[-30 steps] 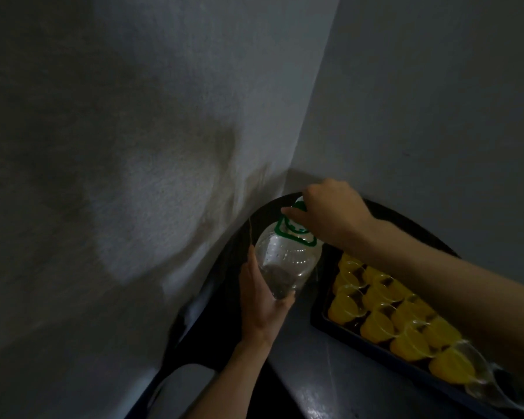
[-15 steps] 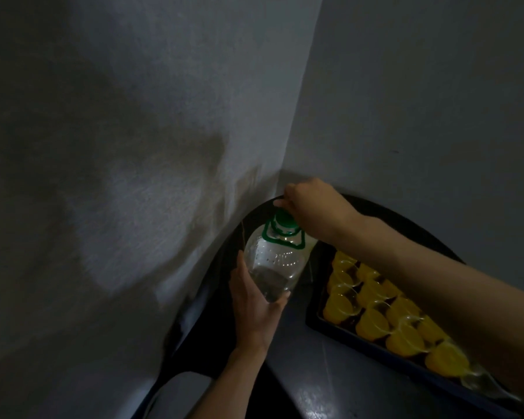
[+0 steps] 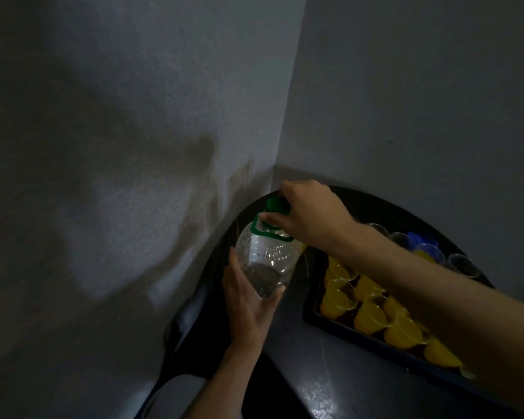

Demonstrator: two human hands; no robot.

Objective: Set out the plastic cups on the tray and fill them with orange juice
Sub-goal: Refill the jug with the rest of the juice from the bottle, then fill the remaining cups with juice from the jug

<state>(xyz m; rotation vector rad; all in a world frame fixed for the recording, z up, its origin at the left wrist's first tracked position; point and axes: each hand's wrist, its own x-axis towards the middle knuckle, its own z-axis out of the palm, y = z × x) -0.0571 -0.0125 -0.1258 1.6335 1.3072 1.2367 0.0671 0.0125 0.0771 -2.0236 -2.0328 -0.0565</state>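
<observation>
Green plastic marks the cap that the right hand grips from above, just right of the frame's centre, fingers curled round it; whether it is being tightened or loosened cannot be told. Below it the left hand is wrapped round the lower body of the bottle, thumb on one side and fingers on the other; so both hands are clamped on the one object, one at the top and one near the base. The bottle is clear, has a green carrying loop at its neck, and looks all but drained; no orange shows inside it, though the light is dim.

To the right, partly hidden under the right forearm, the dark tray lies on the bench; it holds rows of plastic cups packed close, and every one that can be seen on it is filled with orange juice. Beyond the tray, at the right of the frame, a few empty cups stand near a blue packet; grey walls close the scene on the left and behind.

By my reading the task is near its end: cups set out and filled; what is left is perhaps those empty cups, should they belong on the tray.
</observation>
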